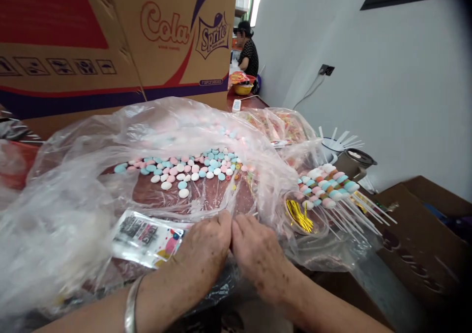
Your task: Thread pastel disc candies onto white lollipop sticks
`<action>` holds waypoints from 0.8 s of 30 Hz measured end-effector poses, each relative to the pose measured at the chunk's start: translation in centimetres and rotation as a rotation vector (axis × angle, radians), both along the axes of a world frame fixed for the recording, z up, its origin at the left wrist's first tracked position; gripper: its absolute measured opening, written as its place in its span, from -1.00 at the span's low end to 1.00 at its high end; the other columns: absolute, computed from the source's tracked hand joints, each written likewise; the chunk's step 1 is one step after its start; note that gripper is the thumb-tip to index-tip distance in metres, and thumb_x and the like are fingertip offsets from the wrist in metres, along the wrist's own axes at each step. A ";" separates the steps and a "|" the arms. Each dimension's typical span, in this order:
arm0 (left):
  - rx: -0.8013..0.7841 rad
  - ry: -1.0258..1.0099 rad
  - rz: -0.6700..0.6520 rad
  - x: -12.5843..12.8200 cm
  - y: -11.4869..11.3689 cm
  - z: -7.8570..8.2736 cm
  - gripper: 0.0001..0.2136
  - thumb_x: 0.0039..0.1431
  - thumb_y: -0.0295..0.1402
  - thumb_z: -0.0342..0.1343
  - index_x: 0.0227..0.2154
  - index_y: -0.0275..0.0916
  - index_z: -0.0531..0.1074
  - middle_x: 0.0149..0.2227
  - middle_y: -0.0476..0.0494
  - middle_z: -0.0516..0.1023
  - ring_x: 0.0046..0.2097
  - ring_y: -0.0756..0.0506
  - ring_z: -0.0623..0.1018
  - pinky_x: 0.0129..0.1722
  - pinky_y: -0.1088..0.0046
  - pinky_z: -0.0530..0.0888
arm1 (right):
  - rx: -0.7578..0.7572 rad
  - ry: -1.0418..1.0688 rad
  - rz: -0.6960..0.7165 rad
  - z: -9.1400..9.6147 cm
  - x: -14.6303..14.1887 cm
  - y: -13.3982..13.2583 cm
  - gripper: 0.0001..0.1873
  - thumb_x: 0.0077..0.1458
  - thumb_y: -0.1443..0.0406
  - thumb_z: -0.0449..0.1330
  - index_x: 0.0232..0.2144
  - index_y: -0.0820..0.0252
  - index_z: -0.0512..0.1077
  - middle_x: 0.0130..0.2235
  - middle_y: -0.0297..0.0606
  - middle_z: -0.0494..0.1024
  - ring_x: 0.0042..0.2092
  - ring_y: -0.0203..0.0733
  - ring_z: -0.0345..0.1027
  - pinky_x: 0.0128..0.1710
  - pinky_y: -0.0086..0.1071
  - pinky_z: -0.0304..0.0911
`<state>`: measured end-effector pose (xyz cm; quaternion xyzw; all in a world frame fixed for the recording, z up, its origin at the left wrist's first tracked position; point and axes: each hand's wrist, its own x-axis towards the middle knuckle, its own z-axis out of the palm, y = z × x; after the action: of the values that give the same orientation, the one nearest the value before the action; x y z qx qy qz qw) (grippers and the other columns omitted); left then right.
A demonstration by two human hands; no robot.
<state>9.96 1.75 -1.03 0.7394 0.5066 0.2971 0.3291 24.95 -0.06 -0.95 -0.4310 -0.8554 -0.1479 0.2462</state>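
My left hand [206, 247] and my right hand [256, 249] meet over the near part of the table, knuckles side by side. Fingers on both are curled closed, and what they pinch, if anything, is hidden. Beyond them, pink, blue and white candies [180, 168] lie loose inside a large clear plastic bag [158, 109] spread open on the table. A printed silvery packet [145, 237] lies by my left hand. To the right, a clear tub [320, 227] holds gold twist ties [299, 216]. Next to it is a pile of candy skewers [330, 185] on white sticks.
A large cardboard carton [158, 53] stands behind the bag. Another bag with colourful candies [283, 124] lies at the back right. White sticks stand in a cup [328, 149] beside a dark mug [354, 162]. Open boxes [424, 239] are at right; a person [249, 53] sits farther back.
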 end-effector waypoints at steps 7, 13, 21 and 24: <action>-0.182 -0.320 -0.034 0.6 -0.2 2.8 -0.81 0.20 -0.33 0.07 -0.14 -0.21 0.39 -0.18 -0.15 0.54 -0.14 -0.18 0.52 -0.11 0.25 0.43 | -0.072 0.489 0.021 0.6 1.2 3.1 -0.79 0.28 0.45 -0.04 -0.37 0.16 0.30 -0.44 -0.30 0.40 -0.37 -0.22 0.30 -0.36 -0.38 0.19; -0.478 -0.741 -0.080 -0.8 2.0 3.0 -0.86 0.15 -0.28 0.20 -0.31 -0.24 0.51 -0.40 0.01 0.46 -0.40 0.01 0.38 -0.40 0.51 0.33 | -0.232 0.649 0.236 1.8 0.8 2.5 -0.84 0.29 0.42 -0.03 -0.32 0.15 0.31 -0.36 -0.31 0.40 -0.31 -0.26 0.29 -0.31 -0.41 0.20; 0.381 -0.496 -0.092 -1.0 0.6 1.9 -0.83 0.13 -0.55 0.17 -0.31 -0.14 0.57 -0.36 -0.03 0.53 -0.29 -0.02 0.51 -0.26 0.51 0.42 | -0.658 0.957 0.121 2.2 -0.3 2.5 -0.81 0.22 0.31 0.02 -0.45 0.15 0.30 -0.51 -0.43 0.35 -0.47 -0.33 0.22 -0.47 -0.47 0.14; -0.096 -0.751 0.123 -0.2 -0.3 2.8 -0.91 0.18 -0.42 0.18 -0.25 -0.16 0.49 -0.36 -0.03 0.58 -0.31 -0.05 0.56 -0.25 0.47 0.48 | -0.635 1.036 0.153 2.9 -0.6 2.1 -0.81 0.24 0.30 0.01 -0.42 0.15 0.32 -0.51 -0.43 0.38 -0.48 -0.35 0.24 -0.50 -0.49 0.15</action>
<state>9.81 1.42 1.78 0.5309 0.4077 0.5424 0.5076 24.39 2.08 1.96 -0.4367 -0.6551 0.3612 0.4997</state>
